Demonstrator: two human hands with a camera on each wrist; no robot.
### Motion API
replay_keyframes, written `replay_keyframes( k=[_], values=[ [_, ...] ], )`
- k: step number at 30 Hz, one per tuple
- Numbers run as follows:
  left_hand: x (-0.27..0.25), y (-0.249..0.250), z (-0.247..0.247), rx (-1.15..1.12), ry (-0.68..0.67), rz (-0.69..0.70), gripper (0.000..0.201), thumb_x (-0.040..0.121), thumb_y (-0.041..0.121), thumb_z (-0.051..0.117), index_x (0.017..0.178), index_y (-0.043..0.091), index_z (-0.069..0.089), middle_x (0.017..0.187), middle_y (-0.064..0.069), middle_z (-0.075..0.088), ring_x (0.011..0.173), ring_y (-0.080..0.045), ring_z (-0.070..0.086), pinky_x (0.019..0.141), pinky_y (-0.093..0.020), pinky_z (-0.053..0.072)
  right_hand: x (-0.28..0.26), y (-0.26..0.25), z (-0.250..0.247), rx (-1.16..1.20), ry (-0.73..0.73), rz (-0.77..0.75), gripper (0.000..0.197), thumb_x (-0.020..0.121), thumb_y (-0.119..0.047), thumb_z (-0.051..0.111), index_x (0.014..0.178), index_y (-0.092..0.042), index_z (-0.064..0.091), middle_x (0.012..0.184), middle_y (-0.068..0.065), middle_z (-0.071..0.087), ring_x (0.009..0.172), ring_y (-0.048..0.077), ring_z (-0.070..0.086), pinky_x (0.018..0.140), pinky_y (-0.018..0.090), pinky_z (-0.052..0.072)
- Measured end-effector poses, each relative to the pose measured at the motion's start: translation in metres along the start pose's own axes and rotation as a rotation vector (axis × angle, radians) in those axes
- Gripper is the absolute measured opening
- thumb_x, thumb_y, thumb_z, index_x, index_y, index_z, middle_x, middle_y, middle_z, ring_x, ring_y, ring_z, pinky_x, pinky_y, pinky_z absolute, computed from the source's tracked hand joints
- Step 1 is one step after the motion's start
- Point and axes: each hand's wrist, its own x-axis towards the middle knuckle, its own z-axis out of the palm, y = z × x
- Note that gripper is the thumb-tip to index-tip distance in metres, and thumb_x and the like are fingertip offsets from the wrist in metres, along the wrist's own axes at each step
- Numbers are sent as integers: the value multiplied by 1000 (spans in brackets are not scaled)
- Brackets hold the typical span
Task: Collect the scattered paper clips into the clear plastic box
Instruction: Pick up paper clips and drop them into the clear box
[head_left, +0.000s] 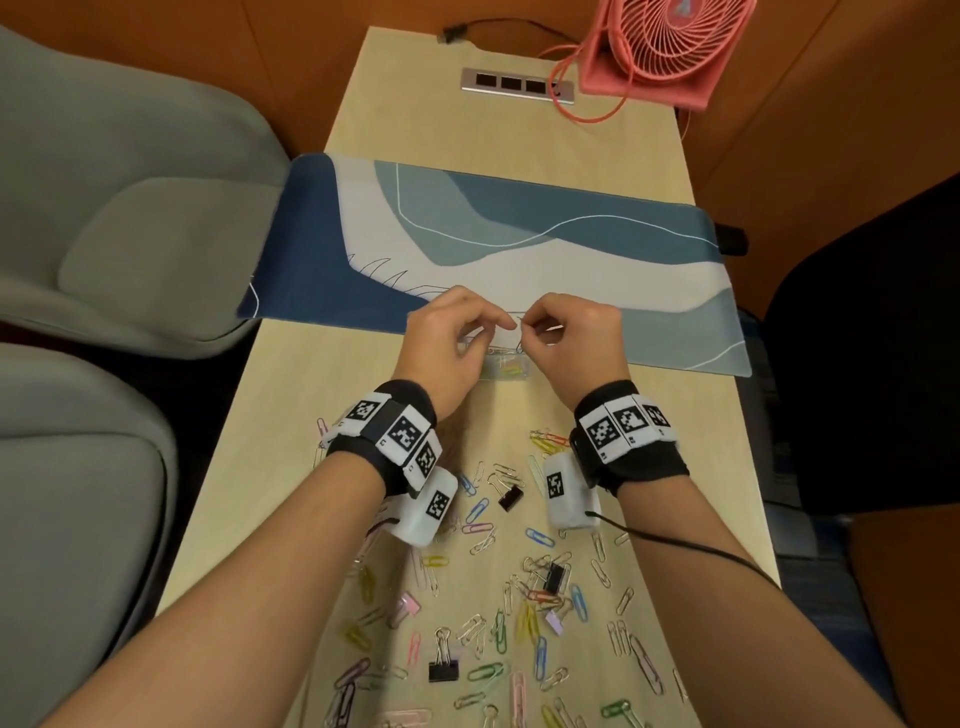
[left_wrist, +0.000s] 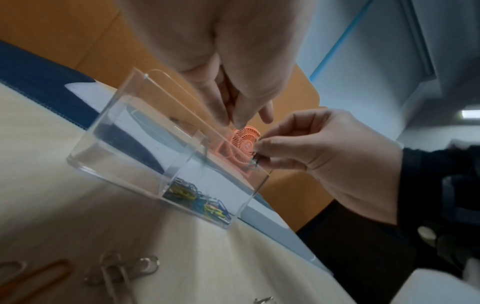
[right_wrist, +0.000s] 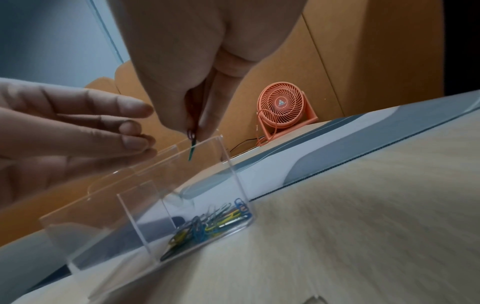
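The clear plastic box (head_left: 506, 368) stands on the wooden table at the near edge of the desk mat, with a divider inside. Several coloured paper clips (right_wrist: 215, 220) lie in its right compartment (left_wrist: 197, 197). My right hand (head_left: 525, 329) hovers over the box and pinches a green paper clip (right_wrist: 191, 149), with another dark one, between thumb and fingertips (left_wrist: 255, 162). My left hand (head_left: 505, 322) hangs beside it above the box rim (right_wrist: 145, 164); its fingers (right_wrist: 135, 125) are fairly straight with nothing seen between them. Many loose paper clips (head_left: 519, 597) lie scattered near me.
Black binder clips (head_left: 510, 496) lie among the loose clips. The blue and white desk mat (head_left: 519, 249) spans the table behind the box. A pink fan (head_left: 670, 41) and a socket strip (head_left: 519, 85) sit at the far end. Grey seats (head_left: 104, 208) stand left.
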Motion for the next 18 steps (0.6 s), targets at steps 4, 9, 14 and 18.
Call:
replay_keyframes(
  k=[4,9,14,18],
  values=[
    [-8,-1,-6,-43,107,-9,28,82,-10,59,91,12,74,90,-2,65,88,-15,65,82,-35,57,5,-1,1,-35,-42,-29,8,75,-5,66,70,-12,67,64,-1,65,58,14,60,61,32,54],
    [-30,-7,-17,-41,222,-66,25,83,-7,60,88,13,74,92,-1,64,90,-15,64,85,-35,55,9,-3,7,-90,-108,-21,9,78,-5,66,75,-12,72,70,1,69,63,16,63,68,34,56],
    [-60,-11,-31,28,298,-158,23,82,-1,65,87,19,75,94,0,62,90,-9,60,88,-23,48,4,-11,2,-135,-159,1,15,85,-17,64,91,-16,77,90,0,75,80,16,68,81,34,56],
    [-98,-13,-43,65,219,-269,27,81,1,65,90,24,74,97,0,63,87,-8,58,83,-14,46,-23,-26,-21,-149,-122,30,16,86,-20,64,95,-16,76,94,-1,75,83,16,67,82,31,54]
  ],
)
